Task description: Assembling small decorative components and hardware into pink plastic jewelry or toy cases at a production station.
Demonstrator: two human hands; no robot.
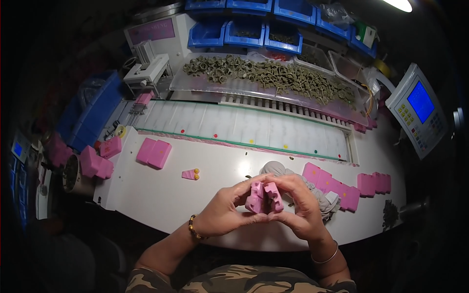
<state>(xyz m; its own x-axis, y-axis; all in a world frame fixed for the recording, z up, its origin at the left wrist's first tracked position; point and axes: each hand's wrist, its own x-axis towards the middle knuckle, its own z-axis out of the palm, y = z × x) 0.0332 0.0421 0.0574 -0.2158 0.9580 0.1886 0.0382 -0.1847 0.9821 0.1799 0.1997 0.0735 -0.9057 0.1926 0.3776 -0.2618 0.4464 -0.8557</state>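
Above the near middle of the white table, both my hands hold a pink rubber mold, parted into two pieces with a dark gap between. My left hand grips the left mold half between thumb and fingers. The right mold half, with notched edges, is pinched in my right hand. My fingertips meet at the top and my thumbs come together below. What lies inside the gap is too dark to make out. Just beyond and right of my hands is a crumpled grey cloth, partly hidden by the right hand.
Several pink molds lie to the right, others to the left near a small pink piece with yellow knobs. Behind runs a white paneled conveyor. Beyond it a clear tray holds many green pieces. A control panel stands right.
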